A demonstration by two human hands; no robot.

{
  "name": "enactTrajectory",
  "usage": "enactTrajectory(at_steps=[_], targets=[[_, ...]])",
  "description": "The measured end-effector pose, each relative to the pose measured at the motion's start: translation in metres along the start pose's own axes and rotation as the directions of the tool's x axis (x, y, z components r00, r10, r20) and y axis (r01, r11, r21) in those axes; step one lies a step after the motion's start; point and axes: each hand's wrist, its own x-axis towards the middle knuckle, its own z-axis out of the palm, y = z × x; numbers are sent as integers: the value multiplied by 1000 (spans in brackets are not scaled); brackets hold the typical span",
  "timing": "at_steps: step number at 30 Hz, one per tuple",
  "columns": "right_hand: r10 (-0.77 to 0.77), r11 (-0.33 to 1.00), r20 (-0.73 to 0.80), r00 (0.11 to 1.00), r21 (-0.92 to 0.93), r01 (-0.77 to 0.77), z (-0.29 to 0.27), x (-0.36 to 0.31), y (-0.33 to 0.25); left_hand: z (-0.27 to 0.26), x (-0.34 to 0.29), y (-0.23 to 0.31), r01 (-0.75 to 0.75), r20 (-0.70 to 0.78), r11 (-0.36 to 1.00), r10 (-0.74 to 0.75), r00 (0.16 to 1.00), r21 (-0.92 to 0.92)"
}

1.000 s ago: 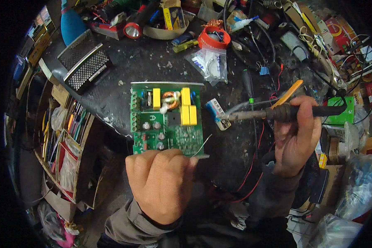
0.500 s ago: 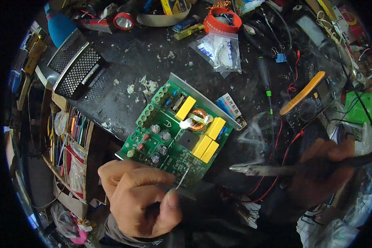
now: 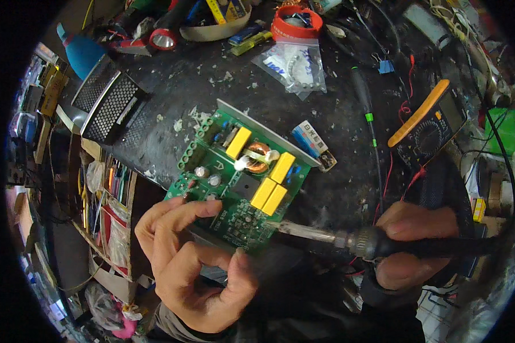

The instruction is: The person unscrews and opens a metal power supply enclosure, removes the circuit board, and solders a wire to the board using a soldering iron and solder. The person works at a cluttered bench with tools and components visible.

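A green circuit board (image 3: 226,191) lies tilted across the middle, with yellow block capacitors (image 3: 266,197), a copper-wound coil (image 3: 257,157) and a metal plate along its far edge. My left hand (image 3: 197,274) is at its near left edge. The index finger rests over the board, and the thumb and middle finger close in at the near edge. In my right hand (image 3: 420,220) is a soldering iron (image 3: 360,243) with a black handle. Its pale tip meets the board's near right part, beside the yellow capacitors; exact contact is hard to make out.
A multimeter (image 3: 435,131) with an orange edge lies to the right, near a black-and-green screwdriver (image 3: 367,108). Behind the board are a small blue-white box (image 3: 309,140), a plastic bag (image 3: 294,66) and a red ring-shaped holder (image 3: 296,26). A perforated metal cover (image 3: 111,103) stands left.
My right hand has brought the soldering iron leftward to the board. The thin silvery wire at my left fingertips no longer shows, and those fingers have spread. The board appears slightly further left.
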Motion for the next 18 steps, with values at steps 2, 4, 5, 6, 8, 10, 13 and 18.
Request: enactTrajectory(at_steps=[2, 4, 5, 6, 8, 10, 13, 18], targets=[[49, 998, -36, 998, 49, -47, 8, -4, 2, 3, -1, 3, 2, -19, 999, -1, 1000, 43], [69, 995, -45, 997, 71, -65, 12, -7, 5, 7, -2, 5, 32, -44, 999, -31, 999, 22], [70, 995, -25, 997, 70, -69, 11, -7, 7, 8, -2, 6, 36, -53, 999, -35, 998, 22], [42, 997, 22, 999, 58, -44, 9, -7, 10, 9, -3, 6, 46, -66, 999, -45, 997, 24], [-43, 999, 142, 989, 27, 39, 3, -4, 14, 11, -3, 6, 54, -83, 998, -52, 995, 21], [-89, 996, 206, 974, -8, 92, 1, -4, 14, 11, -4, 6, 60, -90, 998, -57, 994, 26], [-68, 997, 139, 988, -23, 72, 3, -7, 12, 13, -5, 6, 62, -98, 998, -59, 993, 26], [-43, 996, 121, 992, -69, 51, 10, -8, 9, 17, -6, 6, 48, -127, 999, -47, 991, 4]])
